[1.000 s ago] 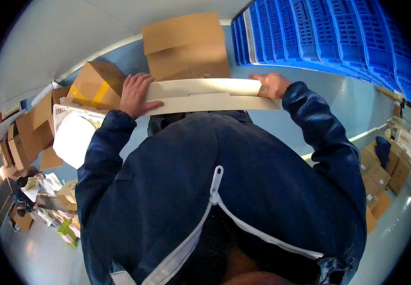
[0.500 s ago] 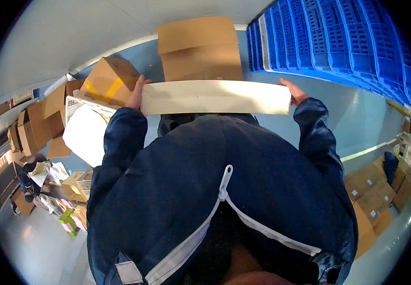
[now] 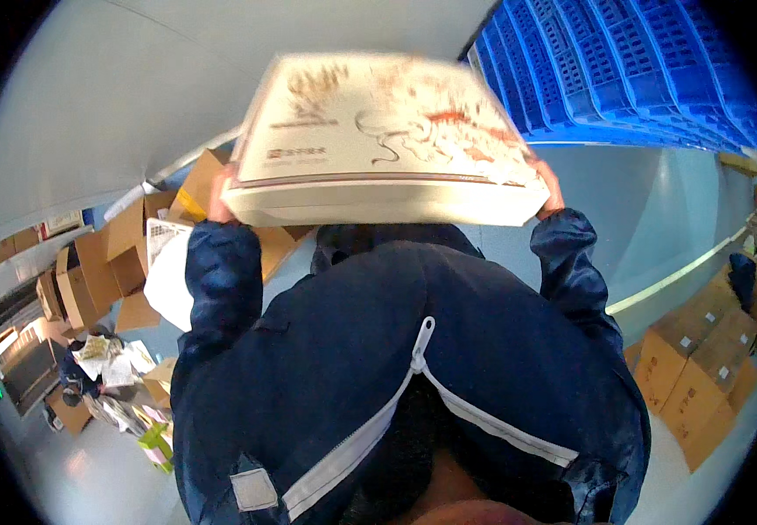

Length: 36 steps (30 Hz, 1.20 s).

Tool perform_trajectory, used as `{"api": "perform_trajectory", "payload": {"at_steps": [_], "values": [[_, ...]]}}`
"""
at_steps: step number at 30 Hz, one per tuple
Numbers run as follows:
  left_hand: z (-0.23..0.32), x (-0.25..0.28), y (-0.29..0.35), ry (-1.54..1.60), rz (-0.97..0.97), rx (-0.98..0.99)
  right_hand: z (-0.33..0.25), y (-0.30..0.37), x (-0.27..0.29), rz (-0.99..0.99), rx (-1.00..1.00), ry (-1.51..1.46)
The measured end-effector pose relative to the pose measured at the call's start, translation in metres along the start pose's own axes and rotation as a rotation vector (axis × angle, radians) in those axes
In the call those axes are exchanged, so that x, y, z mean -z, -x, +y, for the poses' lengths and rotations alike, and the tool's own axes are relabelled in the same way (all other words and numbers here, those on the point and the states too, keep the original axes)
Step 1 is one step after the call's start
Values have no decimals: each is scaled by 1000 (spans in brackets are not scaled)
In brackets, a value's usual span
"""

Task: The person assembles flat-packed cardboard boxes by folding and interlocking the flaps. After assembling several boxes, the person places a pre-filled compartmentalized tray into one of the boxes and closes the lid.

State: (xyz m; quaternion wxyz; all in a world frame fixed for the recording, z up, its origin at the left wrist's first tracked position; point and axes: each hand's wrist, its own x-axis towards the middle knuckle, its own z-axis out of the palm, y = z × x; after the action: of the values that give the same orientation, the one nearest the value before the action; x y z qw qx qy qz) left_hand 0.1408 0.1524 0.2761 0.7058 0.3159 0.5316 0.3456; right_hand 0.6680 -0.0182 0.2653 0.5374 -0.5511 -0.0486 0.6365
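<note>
A large flat cream cardboard box (image 3: 352, 144) with a printed lid spans the space in front of my chest. Dark line drawing and reddish patches show on its top, slightly smeared by motion. My left hand (image 3: 221, 194) grips its left end, and my right hand (image 3: 550, 188) grips its right end. The fingers go partly out of sight behind and under the box. Both forearms, in dark blue sleeves, reach forward on either side of it.
Blue plastic crates (image 3: 606, 74) are stacked at the far right. Open brown cartons (image 3: 98, 262) and a white container (image 3: 168, 284) stand to the left. Sealed cartons (image 3: 702, 350) sit at the right. At far left, a person (image 3: 77, 372) bends near papers and boxes.
The box has tilted so its printed top now faces me; before, only its plain long side showed. The view has shifted, and the box covers the large brown carton behind it.
</note>
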Motion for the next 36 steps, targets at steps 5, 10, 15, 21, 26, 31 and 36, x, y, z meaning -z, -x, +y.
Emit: {"api": "perform_trajectory", "payload": {"at_steps": [5,10,15,21,26,31,36], "values": [[93,-19,48,-87,-295,-478,-59,39,-70,-201,528,172],[71,2,41,-92,-434,-421,-51,23,-50,-241,711,216],[-8,5,9,99,-208,23,7,-4,-37,63,426,44],[-45,-26,-5,-294,-171,282,48,-24,-22,262,306,221],[-58,-21,-13,-533,-278,-22,38,-46,12,415,449,1009],[-67,101,2,-905,-188,-120,19,-67,-26,203,314,1634],[-45,32,3,-980,-469,-9,11,-8,-16,474,260,1451]]}}
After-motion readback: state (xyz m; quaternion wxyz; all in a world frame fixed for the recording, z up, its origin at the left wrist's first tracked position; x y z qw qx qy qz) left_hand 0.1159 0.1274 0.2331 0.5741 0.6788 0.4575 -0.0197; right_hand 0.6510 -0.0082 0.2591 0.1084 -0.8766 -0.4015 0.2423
